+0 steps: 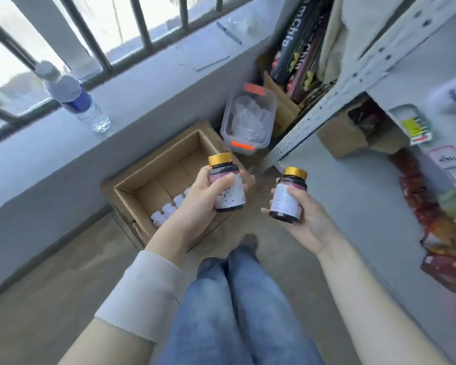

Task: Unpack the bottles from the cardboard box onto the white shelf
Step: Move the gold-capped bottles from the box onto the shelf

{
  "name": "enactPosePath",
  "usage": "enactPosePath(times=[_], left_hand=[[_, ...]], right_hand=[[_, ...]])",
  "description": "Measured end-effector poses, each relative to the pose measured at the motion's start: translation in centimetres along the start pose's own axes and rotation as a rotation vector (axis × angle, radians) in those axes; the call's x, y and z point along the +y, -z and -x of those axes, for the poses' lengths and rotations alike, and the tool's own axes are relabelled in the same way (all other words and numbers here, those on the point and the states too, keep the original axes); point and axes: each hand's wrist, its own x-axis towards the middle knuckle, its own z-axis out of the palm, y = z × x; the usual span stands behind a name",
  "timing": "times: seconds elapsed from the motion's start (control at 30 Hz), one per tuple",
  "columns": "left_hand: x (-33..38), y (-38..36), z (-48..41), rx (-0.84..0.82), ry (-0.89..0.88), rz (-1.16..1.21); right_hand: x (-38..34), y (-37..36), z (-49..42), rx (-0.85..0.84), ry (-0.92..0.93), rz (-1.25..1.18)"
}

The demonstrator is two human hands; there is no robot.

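My left hand [208, 198] grips a dark bottle with a gold cap and pale label [228, 184], held upright above the right side of the open cardboard box [142, 180] on the floor. My right hand [304, 217] grips a second gold-capped dark bottle [287, 194], held between the box and the white shelf [353, 180]. Several small white bottles [166, 210] stand in a row inside the box, partly hidden by my left wrist. The shelf board stretches away at the right.
A water bottle [74, 97] stands on the grey window ledge. A clear plastic container with orange clips [248, 119] sits behind the box. Packets [432, 214] lie on the shelf's right part, with more cardboard boxes [353, 138] beneath. My legs in jeans [237, 299] are below.
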Motion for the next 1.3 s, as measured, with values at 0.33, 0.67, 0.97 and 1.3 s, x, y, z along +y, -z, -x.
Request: enactPosePath(times=[0.33,0.67,0.97,1.3], left_hand=[[3.9,-18.2,2.3,-0.421,0.030,-0.054],[5.8,-36.0,0.7,-0.709,-0.120,-0.249],[8.5,-45.5,-4.5,-0.757,-0.247,-0.423],[10.9,-55.1,-16.8,-0.606,-0.347,-0.714]], right_hand=[[-6.5,9.3,15.8,0.188,0.338,-0.249],[-13.4,20.6,22.2,0.381,0.692,0.067],[-20.5,25.4,20.5,0.518,0.714,0.190],[-30.9,29.1,13.4,0.756,0.754,0.369]])
